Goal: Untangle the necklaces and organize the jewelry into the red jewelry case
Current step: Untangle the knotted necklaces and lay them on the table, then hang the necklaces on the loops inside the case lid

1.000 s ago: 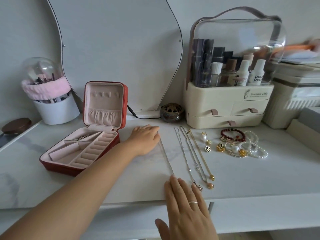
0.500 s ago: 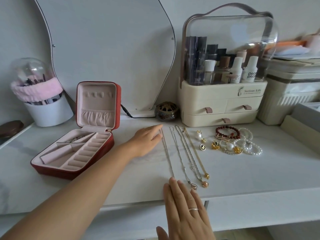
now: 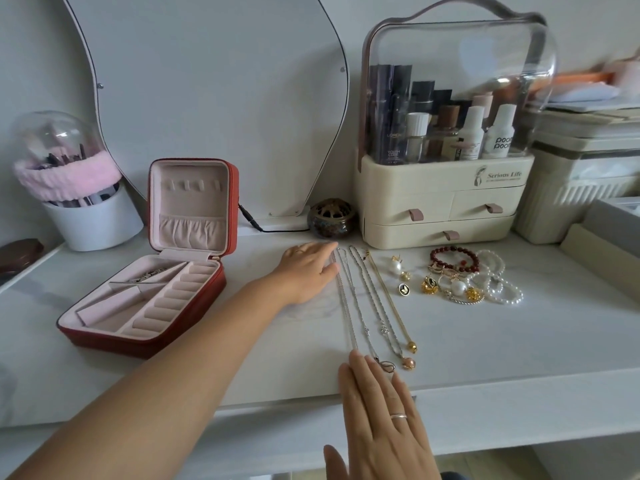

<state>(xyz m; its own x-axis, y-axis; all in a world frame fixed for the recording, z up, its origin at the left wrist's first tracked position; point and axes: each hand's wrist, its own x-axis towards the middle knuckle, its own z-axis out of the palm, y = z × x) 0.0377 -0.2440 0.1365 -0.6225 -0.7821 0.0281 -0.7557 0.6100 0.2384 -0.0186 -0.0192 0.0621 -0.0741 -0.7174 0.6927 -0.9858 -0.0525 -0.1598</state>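
Untangling looks about done from here: four necklaces lie side by side in straight lines on the counter (image 3: 519, 341), none crossing. My left hand (image 3: 304, 271) lies flat at the far end of the leftmost silver chain (image 3: 343, 299), and my right hand (image 3: 384, 420) has a fingertip on its near end. Both grips are released, fingers straight, pressing and grasping nothing. The red jewelry case (image 3: 104, 340) sits open to the left, well apart from the chains. One rear compartment holds something small and metallic that I can't make out; the rest looks bare. So I judge nearly all the packing is left: the necklaces, the earrings (image 3: 401, 271), and the heap of bracelets (image 3: 485, 282) to the right. As for room, there's a bare lane between the chains and the case, good for carrying across. The pendants lie near the counter's front edge, right by my right fingertips, so a careless drag could tip one over. At the back, the little pot (image 3: 330, 218) and the cosmetics organiser (image 3: 440, 202) stand just beyond the chain tops.
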